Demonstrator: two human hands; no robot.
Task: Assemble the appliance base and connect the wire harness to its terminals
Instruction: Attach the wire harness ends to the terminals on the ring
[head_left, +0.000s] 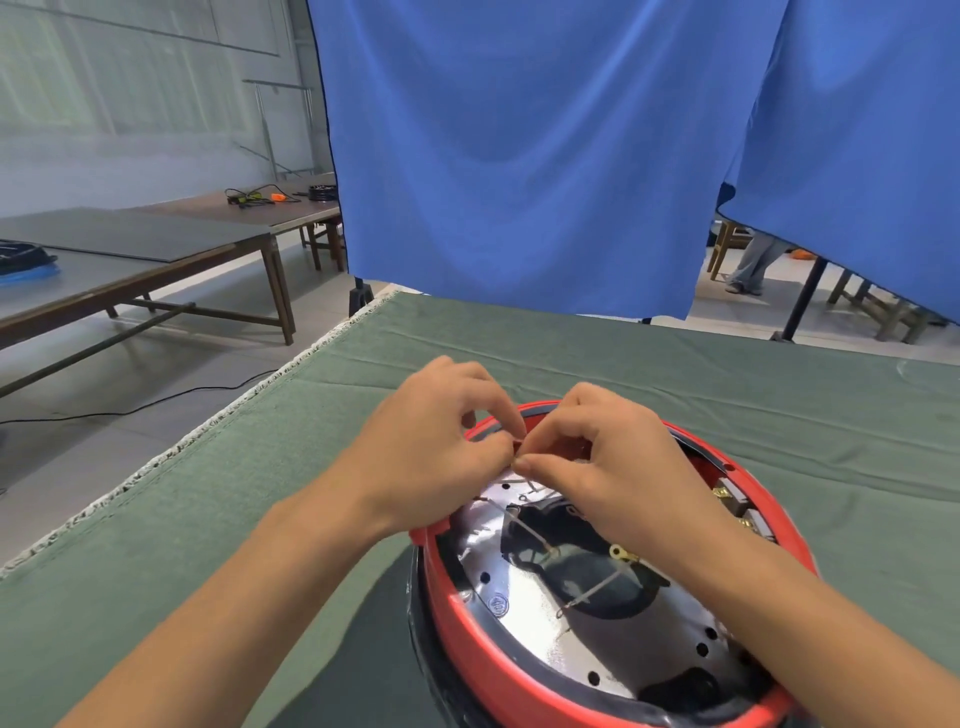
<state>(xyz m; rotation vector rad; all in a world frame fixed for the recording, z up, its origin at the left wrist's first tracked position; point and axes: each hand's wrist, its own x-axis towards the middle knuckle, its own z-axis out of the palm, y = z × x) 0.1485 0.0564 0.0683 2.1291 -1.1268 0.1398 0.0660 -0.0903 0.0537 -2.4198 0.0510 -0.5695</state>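
Base (519, 675) red-rimmed, shiny plate inside; left hand (431, 447), right hand (597, 457) fingers pinch wire end (517, 460).

Red appliance base (498, 670) with shiny silver perforated plate (524, 603), green table cloth (675, 374), plain blue curtain (519, 156) behind.

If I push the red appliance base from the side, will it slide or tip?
The red appliance base looks wide and low, so it probably will not tip. It sits on green cloth, which likely resists sliding. Both hands, left hand and right hand, work above it, perhaps steadying it.
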